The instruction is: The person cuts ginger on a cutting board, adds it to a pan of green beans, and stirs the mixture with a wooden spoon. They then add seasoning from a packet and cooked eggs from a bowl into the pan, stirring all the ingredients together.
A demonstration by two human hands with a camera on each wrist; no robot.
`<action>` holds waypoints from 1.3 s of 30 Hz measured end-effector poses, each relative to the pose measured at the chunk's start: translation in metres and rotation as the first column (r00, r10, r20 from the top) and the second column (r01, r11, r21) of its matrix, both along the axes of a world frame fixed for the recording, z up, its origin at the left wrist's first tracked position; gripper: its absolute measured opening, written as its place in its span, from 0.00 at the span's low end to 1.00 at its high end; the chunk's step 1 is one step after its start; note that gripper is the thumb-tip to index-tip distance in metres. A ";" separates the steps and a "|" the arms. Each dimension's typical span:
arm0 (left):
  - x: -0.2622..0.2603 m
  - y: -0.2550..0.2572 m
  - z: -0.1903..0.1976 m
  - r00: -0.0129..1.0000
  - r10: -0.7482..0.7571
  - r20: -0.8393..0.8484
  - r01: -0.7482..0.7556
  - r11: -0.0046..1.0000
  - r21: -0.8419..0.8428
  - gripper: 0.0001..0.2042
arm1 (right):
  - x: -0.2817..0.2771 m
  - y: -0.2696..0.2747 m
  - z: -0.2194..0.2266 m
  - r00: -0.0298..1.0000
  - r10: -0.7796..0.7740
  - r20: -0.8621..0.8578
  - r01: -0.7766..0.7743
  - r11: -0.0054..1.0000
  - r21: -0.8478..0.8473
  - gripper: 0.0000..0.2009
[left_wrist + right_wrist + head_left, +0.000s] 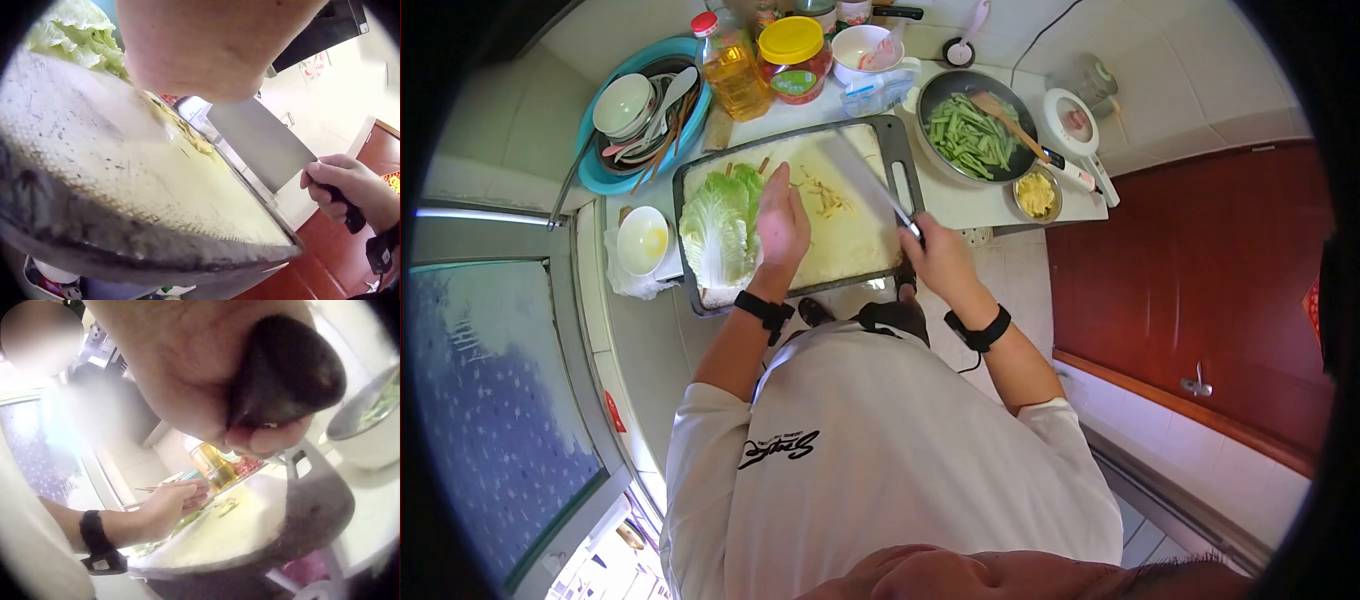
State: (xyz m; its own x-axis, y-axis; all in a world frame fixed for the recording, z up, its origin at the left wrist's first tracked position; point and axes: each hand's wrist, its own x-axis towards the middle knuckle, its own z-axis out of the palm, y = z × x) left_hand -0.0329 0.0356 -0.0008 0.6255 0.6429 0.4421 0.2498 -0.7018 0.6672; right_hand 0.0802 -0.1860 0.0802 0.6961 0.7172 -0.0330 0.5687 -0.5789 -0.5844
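A large pale cutting board (840,240) lies in a dark tray on the counter. Napa cabbage leaves (718,225) lie on its left part, and a few yellowish cut strips (825,195) sit near its middle. My left hand (782,225) hovers flat over the board beside the cabbage, fingers straight, holding nothing. My right hand (935,255) grips the dark handle of a cleaver (862,180), whose broad blade (262,140) is held above the board's right side. In the right wrist view the handle end (284,369) fills my fist.
A pan of green beans (972,135) with a wooden spatula stands to the right, with a small bowl of yellow food (1036,195). Behind are an oil bottle (730,70), a jar (793,60) and a blue basin of dishes (640,115). A small white bowl (643,240) sits left.
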 end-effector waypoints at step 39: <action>0.067 -0.053 0.020 0.976 -0.216 -0.007 0.216 0.975 0.050 0.20 | -0.053 0.018 -0.032 0.161 0.146 -0.976 0.459 0.864 0.205 0.14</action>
State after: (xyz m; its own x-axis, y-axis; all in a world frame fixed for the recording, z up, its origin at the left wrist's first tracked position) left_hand 0.0344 -0.0178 0.0195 0.7476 0.4697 0.4695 0.0896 -0.7719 0.6294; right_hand 0.0273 -0.1678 0.0487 0.4125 0.7374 -0.5349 -0.6851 -0.1359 -0.7157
